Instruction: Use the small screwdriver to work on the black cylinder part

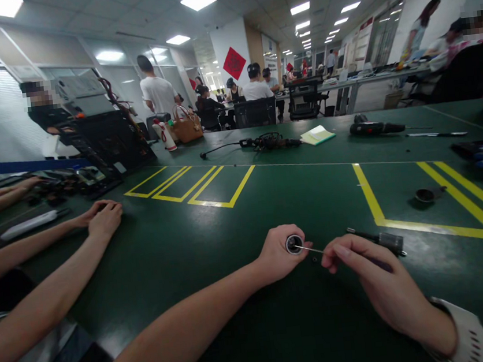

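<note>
My left hand [281, 252] is closed around a small round cylinder [293, 244] with a silvery rim, its open end turned toward me. Between the fingers of my right hand [365, 271] is a thin screwdriver [312, 249]; its dark handle runs back into the palm. The metal tip reaches into the cylinder's opening, and how deep it goes is hidden. Just beyond my right hand lies a black cylindrical part [390, 241], partly covered by the hand. A tiny dark ring [314, 260] rests on the table below the shaft.
Yellow tape [438, 225] marks bays on the green table [179, 246]; a dark cup-shaped part [427, 195] sits in the right one. Farther back are a power screwdriver [375, 127], a notepad [318, 135] and a cable bundle [269, 141]. At left are another person's hands [104, 217].
</note>
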Tool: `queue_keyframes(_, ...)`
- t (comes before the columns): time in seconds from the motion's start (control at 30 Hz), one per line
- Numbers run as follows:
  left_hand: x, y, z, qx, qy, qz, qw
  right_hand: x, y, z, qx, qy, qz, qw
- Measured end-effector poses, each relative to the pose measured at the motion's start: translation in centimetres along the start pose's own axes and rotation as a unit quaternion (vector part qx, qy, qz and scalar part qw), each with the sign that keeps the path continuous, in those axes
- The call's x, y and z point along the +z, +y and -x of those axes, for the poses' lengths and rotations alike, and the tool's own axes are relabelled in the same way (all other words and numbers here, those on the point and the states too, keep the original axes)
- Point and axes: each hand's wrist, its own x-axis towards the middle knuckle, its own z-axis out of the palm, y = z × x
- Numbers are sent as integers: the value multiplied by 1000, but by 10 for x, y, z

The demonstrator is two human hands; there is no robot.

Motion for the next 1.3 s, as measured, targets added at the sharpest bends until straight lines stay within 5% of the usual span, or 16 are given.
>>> queue_keyframes(0.23, 0, 0, 0, 25, -7, -39, 999, -1, -1, 0, -8, -16, 69, 997)
queue_keyframes(0.6, 1, 0, 1, 11, 3, -9, 1000, 4, -4, -6, 86, 23, -136, 987)
queue_keyframes(0.93, -1, 1, 0, 24, -2, -44, 999, -3, 0, -2, 4, -1, 41, 999)
queue_keyframes(1.3, -2, 3, -2, 11, -9, -182, 983, 3, -12, 1, -76, -32, 225, 971)
